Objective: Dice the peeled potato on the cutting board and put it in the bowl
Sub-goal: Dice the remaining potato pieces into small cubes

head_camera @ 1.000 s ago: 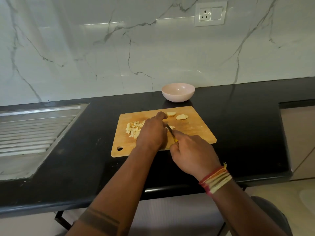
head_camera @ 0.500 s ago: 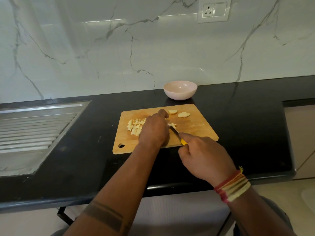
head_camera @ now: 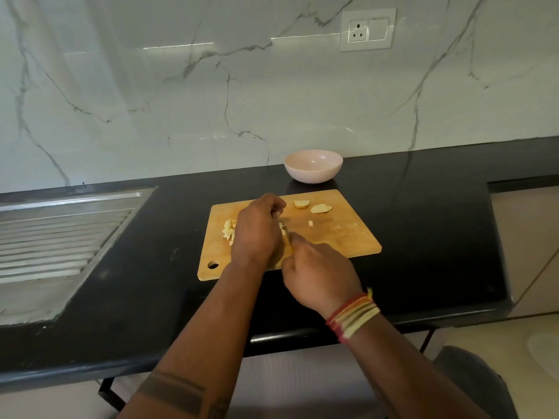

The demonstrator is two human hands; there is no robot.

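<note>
Diced potato pieces (head_camera: 229,229) lay on the wooden cutting board (head_camera: 338,234), mostly hidden under the left hand (head_camera: 257,229), whose curled fingers pressed down there; what they held was hidden. The right hand (head_camera: 317,275) gripped a yellow-handled knife (head_camera: 287,237). Two potato slices (head_camera: 320,208) lay near the empty pink bowl (head_camera: 313,166).

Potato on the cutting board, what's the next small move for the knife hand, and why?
Probably another short cut through the piece under the left hand: the right hand holds the knife there, two potato slices wait whole on the cutting board, and the bowl looks empty.
</note>
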